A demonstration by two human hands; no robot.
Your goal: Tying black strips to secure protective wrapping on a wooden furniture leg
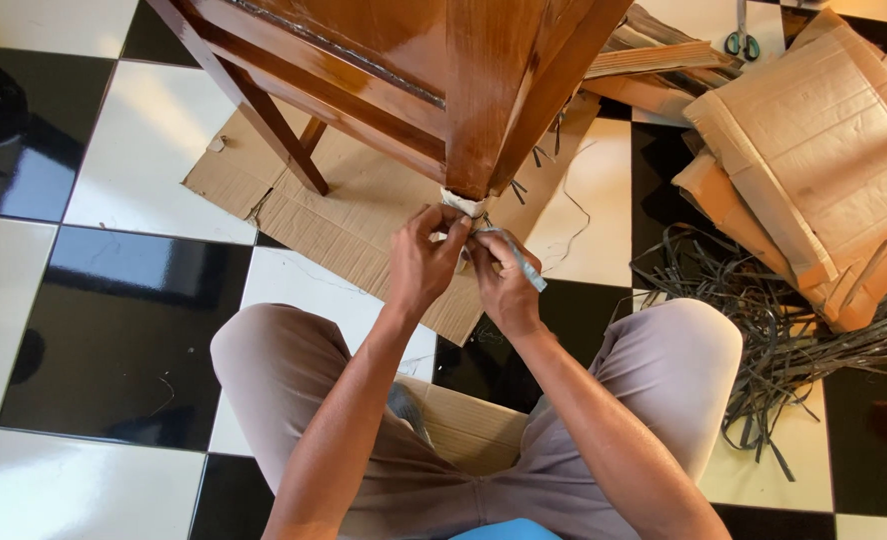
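A glossy brown wooden furniture leg stands on a flat cardboard sheet. Its foot is wrapped in a pale strip of padding. My left hand pinches the wrap at the foot. Close beside it, my right hand grips a grey strap that runs from the foot down to the right. Both hands touch at the leg's base.
A second wooden leg stands at the left on the same sheet. Stacked cardboard pieces lie at the right, above a tangle of dark straps. Scissors lie at the top. The floor has black and white tiles. My knees frame another cardboard piece.
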